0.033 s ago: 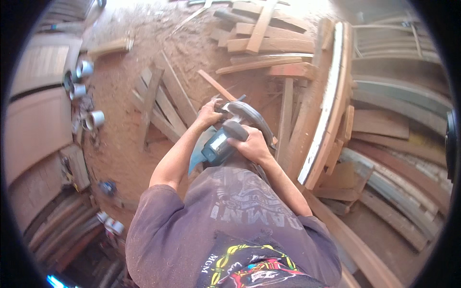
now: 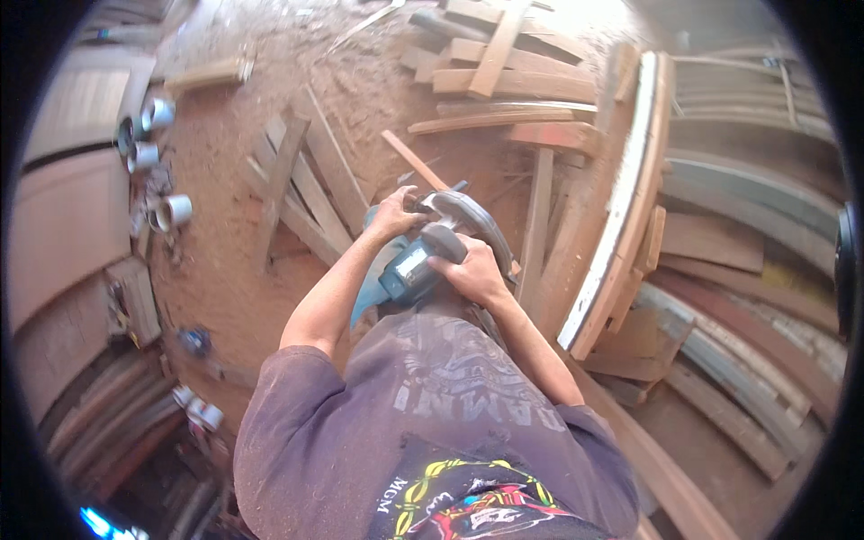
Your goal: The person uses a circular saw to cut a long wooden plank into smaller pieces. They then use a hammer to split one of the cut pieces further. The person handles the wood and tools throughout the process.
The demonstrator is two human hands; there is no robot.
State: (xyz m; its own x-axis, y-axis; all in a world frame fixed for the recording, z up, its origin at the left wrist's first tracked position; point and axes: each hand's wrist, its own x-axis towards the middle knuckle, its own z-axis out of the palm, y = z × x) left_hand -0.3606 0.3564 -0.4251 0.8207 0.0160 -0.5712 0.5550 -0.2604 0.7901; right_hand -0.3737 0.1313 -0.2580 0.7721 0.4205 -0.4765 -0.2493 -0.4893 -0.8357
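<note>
I hold a blue and grey circular saw [image 2: 416, 266] in front of my body with both hands. My left hand [image 2: 393, 214] grips the front of it, next to the dark blade guard [image 2: 466, 216]. Closed around the black rear handle is my right hand [image 2: 470, 270]. Just beyond the saw, a thin reddish wooden strip [image 2: 412, 159] runs away from me at a slant. What lies under the blade is hidden by the saw and my arms.
Loose planks [image 2: 306, 189] lie on the sawdust-covered floor [image 2: 225, 279] to the left. A pile of boards [image 2: 504, 63] sits ahead. A long plank with a white edge [image 2: 621, 207] runs along the right. Several white cylinders [image 2: 171, 213] stand at the left.
</note>
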